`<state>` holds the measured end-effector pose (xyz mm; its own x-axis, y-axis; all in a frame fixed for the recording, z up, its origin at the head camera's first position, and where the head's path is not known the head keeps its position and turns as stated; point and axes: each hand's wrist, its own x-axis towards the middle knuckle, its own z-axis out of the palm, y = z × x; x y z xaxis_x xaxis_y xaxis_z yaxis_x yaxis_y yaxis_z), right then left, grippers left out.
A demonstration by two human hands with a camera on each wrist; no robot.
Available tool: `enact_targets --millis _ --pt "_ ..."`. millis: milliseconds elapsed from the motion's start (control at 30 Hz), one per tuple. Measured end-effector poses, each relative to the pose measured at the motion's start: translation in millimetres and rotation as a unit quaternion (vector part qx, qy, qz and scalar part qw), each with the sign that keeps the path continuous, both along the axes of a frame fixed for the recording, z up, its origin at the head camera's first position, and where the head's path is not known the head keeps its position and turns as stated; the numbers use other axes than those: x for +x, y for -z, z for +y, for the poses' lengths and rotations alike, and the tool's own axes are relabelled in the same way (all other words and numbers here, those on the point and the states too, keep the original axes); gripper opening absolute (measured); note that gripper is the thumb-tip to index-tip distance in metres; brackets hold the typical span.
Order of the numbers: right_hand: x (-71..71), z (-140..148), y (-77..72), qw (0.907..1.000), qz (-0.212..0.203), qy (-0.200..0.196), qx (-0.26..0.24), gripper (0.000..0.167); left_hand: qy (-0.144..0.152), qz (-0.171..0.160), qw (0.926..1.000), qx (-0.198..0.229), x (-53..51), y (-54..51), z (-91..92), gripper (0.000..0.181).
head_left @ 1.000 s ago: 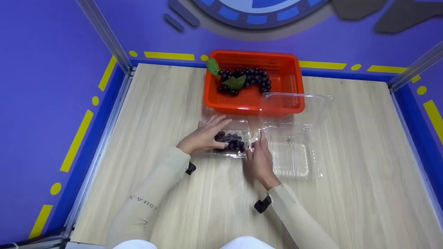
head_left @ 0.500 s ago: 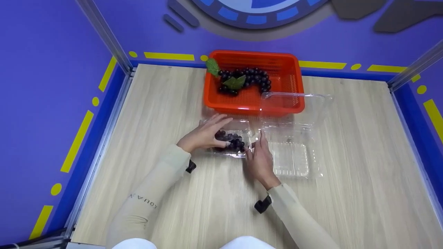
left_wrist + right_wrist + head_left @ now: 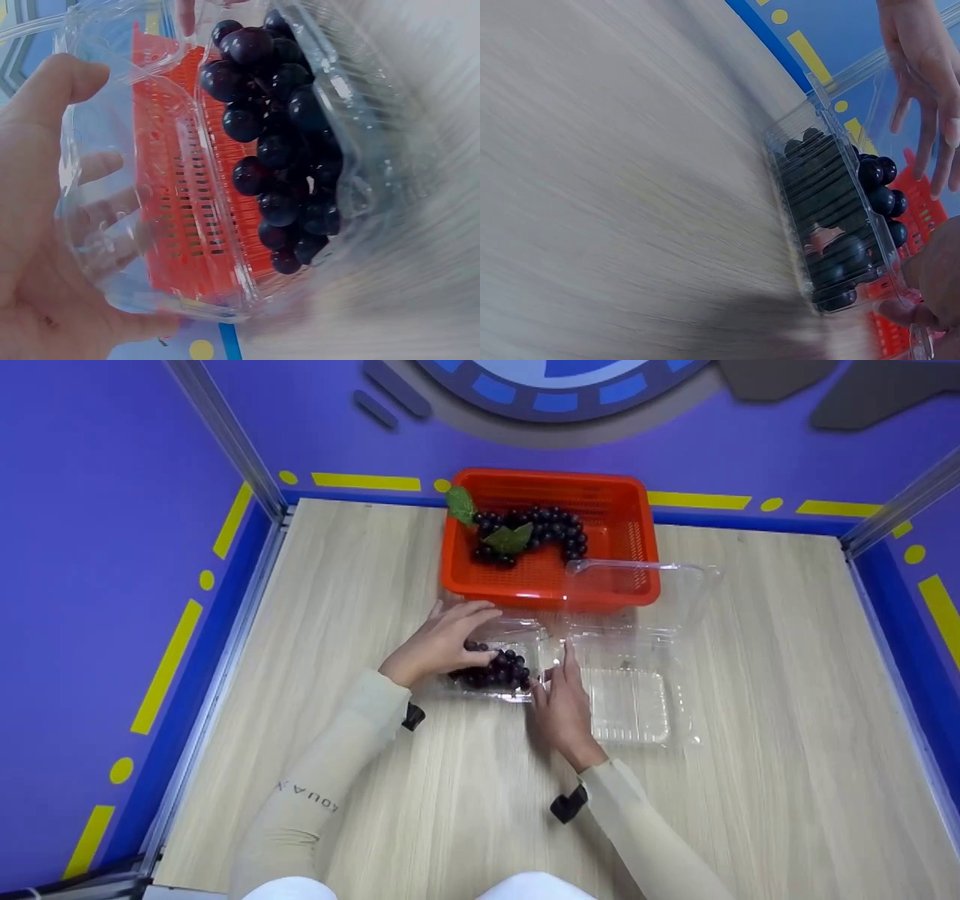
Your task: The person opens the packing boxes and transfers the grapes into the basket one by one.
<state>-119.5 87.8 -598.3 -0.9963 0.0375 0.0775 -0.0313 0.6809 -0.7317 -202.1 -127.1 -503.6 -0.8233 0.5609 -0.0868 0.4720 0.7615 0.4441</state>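
A small clear plastic clamshell box (image 3: 514, 695) with dark grapes (image 3: 499, 667) in its base lies in the middle of the table. Its lid stands raised at the back, over the grapes' far side. My left hand (image 3: 442, 639) is at this lid; in the left wrist view the fingers (image 3: 101, 166) extend behind the clear plastic, the thumb near its edge. My right hand (image 3: 564, 706) holds the box's right rim near the corner, thumb and fingers bent at the edge. The right wrist view shows the grapes (image 3: 885, 199) rising above the rim.
Behind stands a red plastic basket (image 3: 551, 598) with more dark grapes (image 3: 556, 531) and green leaves (image 3: 510, 538). To the right, a larger clear clamshell box (image 3: 630, 705) lies open, its raised lid leaning before the basket. Blue-purple panels (image 3: 112, 547) enclose the wooden table (image 3: 772, 780).
The left hand has shifted slightly back and left, thumb included. The small box's lid has risen, and the grapes show more plainly. The right hand has stayed in place.
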Motion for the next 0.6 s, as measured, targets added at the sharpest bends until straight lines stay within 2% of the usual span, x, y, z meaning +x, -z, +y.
enact_targets --millis 133,267,433,600 --pt "0.0 0.0 1.0 1.0 -0.003 0.001 0.004 0.024 -0.001 0.05 0.9987 0.001 -2.6 -2.2 0.8 0.064" --pt "0.4 -0.2 1.8 1.0 -0.004 0.002 -0.001 0.027 -0.012 0.12 0.9926 -0.006 -5.5 -3.3 1.3 0.061" --pt "0.2 -0.5 2.7 1.0 -0.001 0.005 0.005 0.024 -0.041 0.218 0.9751 0.002 -8.5 -4.4 2.5 0.065" --pt "0.6 -1.1 1.9 0.9999 -0.012 0.009 0.002 0.028 -0.078 0.286 0.9547 0.023 -8.7 -5.0 3.7 0.072"
